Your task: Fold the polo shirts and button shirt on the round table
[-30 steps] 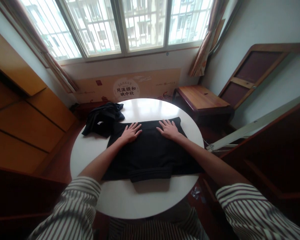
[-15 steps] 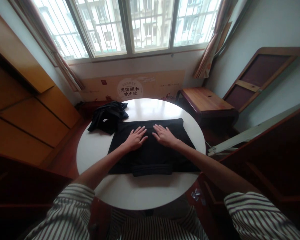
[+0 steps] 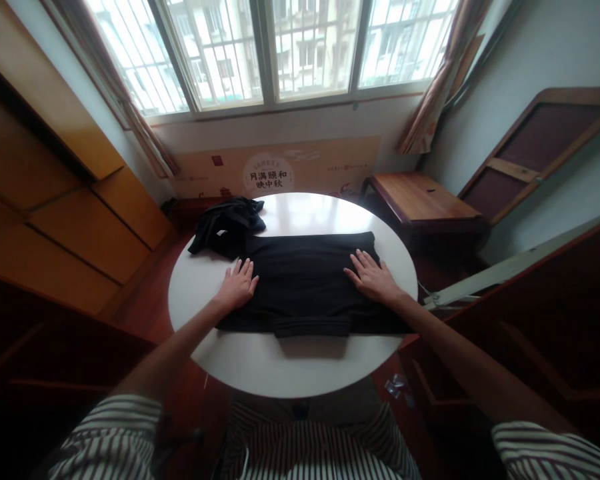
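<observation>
A black shirt [image 3: 305, 280] lies spread on the round white table [image 3: 280, 373], its collar [image 3: 313, 327] toward me. On its left edge rests my left hand [image 3: 237, 285], palm down with the fingers stretched out. My right hand [image 3: 373, 277] lies flat near the right edge of the cloth, fingers spread. Neither hand grips anything. Beyond my left hand sits a crumpled heap of black clothing [image 3: 225, 227] with a small white tag showing.
A wooden side table [image 3: 425, 197] stands beyond the round table at the right. Orange-brown cabinets [image 3: 95, 247] line the left side. A barred window [image 3: 310, 53] with curtains is ahead. Small clear wrappers [image 3: 397, 387] lie on the floor at the right.
My hands have slid apart from the middle of the shirt, the left one to its left edge and the right one toward its right edge. The view has shifted slightly.
</observation>
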`<state>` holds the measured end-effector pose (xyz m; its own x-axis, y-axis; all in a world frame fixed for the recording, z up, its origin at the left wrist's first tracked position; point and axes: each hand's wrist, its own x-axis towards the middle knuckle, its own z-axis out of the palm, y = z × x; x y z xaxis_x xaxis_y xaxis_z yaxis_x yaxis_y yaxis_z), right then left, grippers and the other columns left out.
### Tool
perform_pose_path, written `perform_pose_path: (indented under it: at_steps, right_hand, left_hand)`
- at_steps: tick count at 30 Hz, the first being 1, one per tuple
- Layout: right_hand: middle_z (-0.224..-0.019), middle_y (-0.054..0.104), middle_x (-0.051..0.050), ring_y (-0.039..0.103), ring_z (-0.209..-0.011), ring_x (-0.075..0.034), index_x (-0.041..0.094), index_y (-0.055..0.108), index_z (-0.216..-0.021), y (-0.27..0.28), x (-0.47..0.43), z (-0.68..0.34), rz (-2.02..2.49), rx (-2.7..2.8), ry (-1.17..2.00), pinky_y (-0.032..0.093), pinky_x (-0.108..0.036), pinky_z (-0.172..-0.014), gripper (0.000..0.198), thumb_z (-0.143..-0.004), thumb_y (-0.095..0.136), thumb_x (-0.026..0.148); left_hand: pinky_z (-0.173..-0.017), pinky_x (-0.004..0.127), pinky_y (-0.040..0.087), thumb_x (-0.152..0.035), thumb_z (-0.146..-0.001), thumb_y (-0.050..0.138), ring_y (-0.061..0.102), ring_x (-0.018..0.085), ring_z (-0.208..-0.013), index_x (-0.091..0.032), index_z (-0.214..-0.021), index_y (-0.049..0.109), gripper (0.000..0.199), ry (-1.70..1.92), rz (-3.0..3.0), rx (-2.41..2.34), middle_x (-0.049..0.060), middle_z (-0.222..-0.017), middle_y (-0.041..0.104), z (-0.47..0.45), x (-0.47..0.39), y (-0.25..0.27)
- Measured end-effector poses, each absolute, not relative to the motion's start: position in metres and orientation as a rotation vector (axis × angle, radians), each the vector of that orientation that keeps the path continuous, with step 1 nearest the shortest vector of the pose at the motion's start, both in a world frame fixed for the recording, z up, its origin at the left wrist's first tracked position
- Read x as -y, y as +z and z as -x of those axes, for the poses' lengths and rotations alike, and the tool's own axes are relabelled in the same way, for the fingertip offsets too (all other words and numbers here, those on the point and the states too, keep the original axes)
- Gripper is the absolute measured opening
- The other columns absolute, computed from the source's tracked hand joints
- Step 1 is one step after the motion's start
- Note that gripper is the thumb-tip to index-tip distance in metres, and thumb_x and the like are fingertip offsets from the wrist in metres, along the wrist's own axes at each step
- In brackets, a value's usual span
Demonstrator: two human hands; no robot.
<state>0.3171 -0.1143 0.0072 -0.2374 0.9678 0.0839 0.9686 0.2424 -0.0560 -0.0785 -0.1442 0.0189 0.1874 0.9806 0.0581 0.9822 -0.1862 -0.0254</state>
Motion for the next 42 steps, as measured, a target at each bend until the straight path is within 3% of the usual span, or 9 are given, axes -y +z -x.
perform_pose_path:
  at_steps: [5, 10, 13, 21, 25, 31, 34, 38, 42]
  right_hand:
    - [-0.157, 0.036, -0.018, 0.033, -0.146, -0.026, 0.004, 0.039, -0.151, 0.024, 0.107, -0.259, 1.630, 2.420, 0.044, 0.024, -0.048, -0.119, 0.063, -0.104, 0.023, 0.042]
    - [-0.163, 0.026, -0.012, 0.024, -0.150, -0.028, 0.014, 0.032, -0.156, 0.029, 0.067, -0.241, 1.741, 2.459, 0.181, 0.019, -0.052, -0.120, 0.065, -0.103, 0.025, 0.051]
    - [-0.164, 0.020, -0.012, 0.018, -0.151, -0.028, 0.017, 0.031, -0.157, 0.024, 0.042, -0.276, 1.988, 2.336, 0.180, 0.013, -0.050, -0.121, 0.067, -0.103, 0.024, 0.055]
    - [-0.165, 0.017, -0.011, 0.016, -0.152, -0.024, 0.015, 0.030, -0.157, 0.020, 0.031, -0.326, 2.117, 2.199, 0.215, 0.016, -0.050, -0.121, 0.065, -0.103, 0.020, 0.051]
    - [-0.163, 0.023, -0.016, 0.016, -0.152, -0.028, 0.007, 0.034, -0.154, 0.040, 0.055, -0.300, 2.050, 2.235, 0.065, 0.008, -0.058, -0.120, 0.061, -0.105, 0.024, 0.042]
    - [-0.155, 0.041, -0.013, 0.035, -0.146, -0.025, 0.015, 0.042, -0.152, 0.063, 0.171, -0.231, 1.307, 2.458, 0.399, 0.027, -0.049, -0.119, 0.062, -0.105, 0.023, 0.051]
    - [-0.157, 0.036, -0.012, 0.034, -0.146, -0.029, 0.017, 0.037, -0.155, 0.056, 0.221, -0.204, 1.118, 2.549, 0.448, 0.029, -0.052, -0.118, 0.066, -0.102, 0.031, 0.057]
    - [-0.156, 0.039, -0.012, 0.036, -0.144, -0.033, 0.018, 0.043, -0.152, 0.048, 0.229, -0.194, 1.107, 2.593, 0.457, 0.033, -0.055, -0.116, 0.062, -0.102, 0.036, 0.054]
    - [-0.153, 0.044, -0.011, 0.040, -0.142, -0.028, 0.019, 0.046, -0.150, 0.050, 0.199, -0.219, 1.196, 2.502, 0.334, 0.033, -0.049, -0.116, 0.054, -0.105, 0.031, 0.044]
  left_hand:
    - [-0.120, 0.046, 0.026, -0.032, -0.103, 0.027, 0.035, 0.026, -0.146, -0.014, -0.151, 0.041, 0.053, -0.302, 2.574, 1.744, 0.011, -0.159, 0.036, 0.020, 0.109, 0.035]
    - [-0.120, 0.057, 0.018, -0.048, -0.102, 0.027, 0.020, 0.032, -0.151, -0.017, -0.156, 0.032, 0.062, -0.110, 2.639, 1.954, 0.009, -0.164, 0.024, 0.009, 0.050, 0.027]
    - [-0.122, 0.054, 0.012, -0.048, -0.102, 0.026, 0.016, 0.028, -0.153, -0.018, -0.156, 0.030, 0.062, -0.118, 2.493, 2.105, 0.008, -0.164, 0.022, 0.043, 0.031, 0.015]
    - [-0.121, 0.055, 0.019, -0.036, -0.102, 0.028, 0.028, 0.024, -0.149, -0.022, -0.150, 0.043, 0.052, -0.369, 2.353, 2.212, 0.006, -0.160, 0.035, 0.086, 0.030, 0.006]
    - [-0.112, 0.046, 0.037, -0.022, -0.097, 0.035, 0.049, 0.028, -0.133, -0.013, -0.132, 0.060, 0.044, -0.699, 2.143, 2.078, 0.015, -0.140, 0.057, 0.082, 0.047, 0.008]
    - [-0.094, 0.039, 0.049, -0.038, -0.091, 0.056, 0.064, 0.030, -0.105, -0.007, -0.125, 0.058, 0.046, -0.840, 1.825, 2.417, 0.018, -0.111, 0.067, 0.105, 0.095, 0.007]
    - [-0.083, 0.034, 0.051, -0.055, -0.087, 0.061, 0.068, 0.026, -0.092, -0.013, -0.115, 0.061, 0.050, -0.795, 1.977, 2.577, 0.011, -0.095, 0.069, 0.114, 0.124, 0.012]
    - [-0.082, 0.031, 0.049, -0.051, -0.088, 0.062, 0.067, 0.024, -0.094, -0.018, -0.110, 0.064, 0.040, -0.774, 2.030, 2.395, 0.010, -0.100, 0.069, 0.114, 0.152, 0.022]
    - [-0.068, 0.029, 0.046, -0.056, -0.088, 0.060, 0.067, 0.023, -0.076, -0.019, -0.091, 0.068, 0.038, -0.590, 2.118, 2.553, 0.006, -0.079, 0.070, 0.111, 0.163, 0.025]
